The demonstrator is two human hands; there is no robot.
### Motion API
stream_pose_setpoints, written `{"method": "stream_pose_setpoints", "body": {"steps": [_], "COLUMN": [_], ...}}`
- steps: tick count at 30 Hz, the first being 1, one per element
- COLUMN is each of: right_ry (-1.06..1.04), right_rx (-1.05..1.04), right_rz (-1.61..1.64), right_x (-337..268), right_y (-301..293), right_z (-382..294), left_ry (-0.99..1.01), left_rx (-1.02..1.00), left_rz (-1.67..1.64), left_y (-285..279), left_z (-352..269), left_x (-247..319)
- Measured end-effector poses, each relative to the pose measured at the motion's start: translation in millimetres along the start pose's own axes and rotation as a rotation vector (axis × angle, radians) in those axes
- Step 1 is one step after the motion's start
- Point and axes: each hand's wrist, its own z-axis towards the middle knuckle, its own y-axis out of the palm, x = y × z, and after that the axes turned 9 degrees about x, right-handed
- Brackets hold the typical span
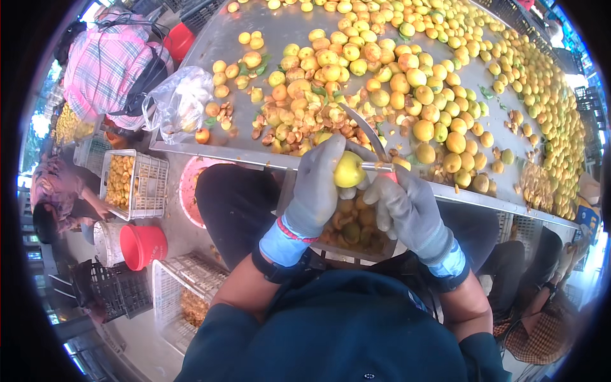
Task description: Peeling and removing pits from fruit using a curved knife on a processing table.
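My left hand (319, 176), in a grey work glove, holds a yellow-green apricot (349, 170) just over the near edge of the metal table (224, 155). My gloved right hand (409, 207) is closed on the red handle of a curved knife (365, 125). The blade points up and to the left, just beyond the fruit; whether it touches the fruit I cannot tell. Below my hands, between my knees, sits a crate (367, 252) with apricots and cut pieces in it. Past the knife, cut pieces and pits (305, 119) lie heaped on the table.
Whole apricots (429, 114) cover much of the table. A clear plastic bag (184, 102) lies at its left corner. On the floor at left are a pink basin (191, 191), a red bucket (143, 246) and white crates (150, 186). Other people sit at left and right.
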Motion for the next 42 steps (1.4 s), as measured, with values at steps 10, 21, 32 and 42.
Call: {"method": "stream_pose_setpoints", "body": {"steps": [10,21,32,42], "right_ry": [0.016,0.557,0.078,0.003], "right_rx": [0.141,-0.354,0.057,0.169], "right_rz": [-0.194,0.494,0.034,-0.118], "right_x": [9,3,17,12], "right_y": [22,-2,8,21], "right_z": [-8,12,-27,-29], "left_ry": [0.439,0.21,0.487,-0.315], "left_rx": [0.097,-0.039,0.115,-0.07], "left_rz": [0.355,0.22,0.19,-0.737], "left_y": [1,-6,7,32], "left_z": [-10,2,17,0], "left_x": [-1,7,-23,3]}}
